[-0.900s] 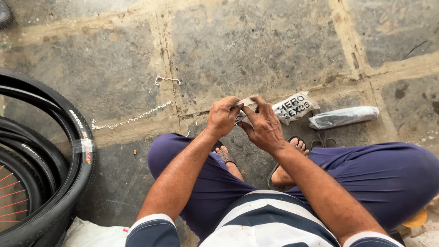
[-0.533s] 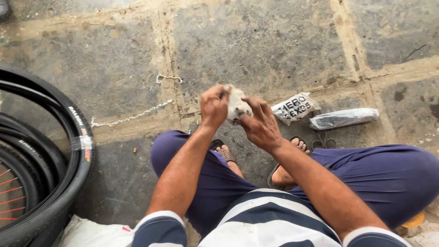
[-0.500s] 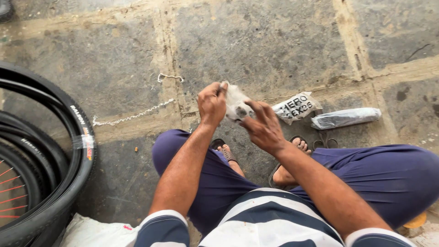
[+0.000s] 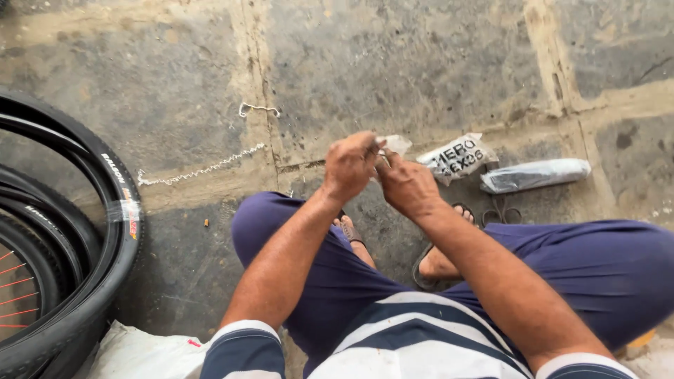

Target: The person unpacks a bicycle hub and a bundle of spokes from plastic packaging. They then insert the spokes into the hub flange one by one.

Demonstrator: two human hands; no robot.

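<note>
I sit on a stone floor with my knees apart. My left hand (image 4: 349, 166) and my right hand (image 4: 405, 184) meet in front of me, both pinching a small crumpled clear plastic packet (image 4: 395, 144). Only its upper corner shows above my fingers; what is inside is hidden. A second small plastic packet with black print (image 4: 457, 157) lies on the floor just right of my hands. Beyond it lies a long rolled plastic-wrapped bundle (image 4: 534, 175).
Black bicycle tyres (image 4: 105, 210) and a spoked wheel (image 4: 17, 295) fill the left edge. A thin chain (image 4: 200, 168) and a small wire hook (image 4: 256, 109) lie on the floor ahead. A white bag (image 4: 144, 351) sits by my left knee. My sandalled feet (image 4: 435, 263) are below my hands.
My hands lifted the packet slightly away from me, then drew back together; the packet now shows less between my fingers.
</note>
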